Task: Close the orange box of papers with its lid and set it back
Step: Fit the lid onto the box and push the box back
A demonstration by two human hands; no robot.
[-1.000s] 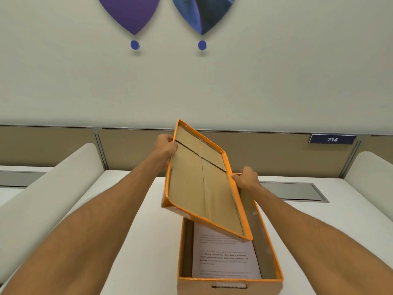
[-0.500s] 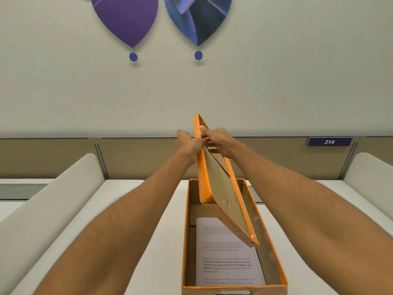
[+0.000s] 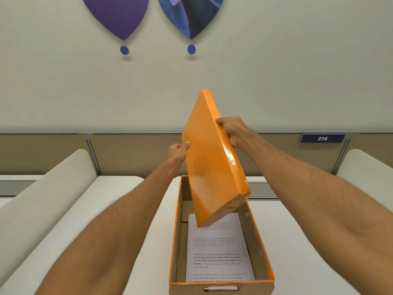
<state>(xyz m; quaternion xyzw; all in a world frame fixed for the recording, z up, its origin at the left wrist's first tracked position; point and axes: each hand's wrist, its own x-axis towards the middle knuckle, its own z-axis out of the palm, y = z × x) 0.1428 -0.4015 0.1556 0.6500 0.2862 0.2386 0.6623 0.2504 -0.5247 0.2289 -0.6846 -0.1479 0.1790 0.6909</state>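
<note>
Lid held tilted over open box.
My left hand (image 3: 178,150) and right hand (image 3: 233,131) grip the orange lid (image 3: 209,160) edges at 12 o'clock above the papers (image 3: 219,252) in the orange box (image 3: 263,241).

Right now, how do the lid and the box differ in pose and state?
The lid is in the air, steeply tilted, gripped by the left hand and right hand; the box sits flat on the table, untouched. The lid shows its glossy top; the box stands open, papers visible. Both are orange.
</note>
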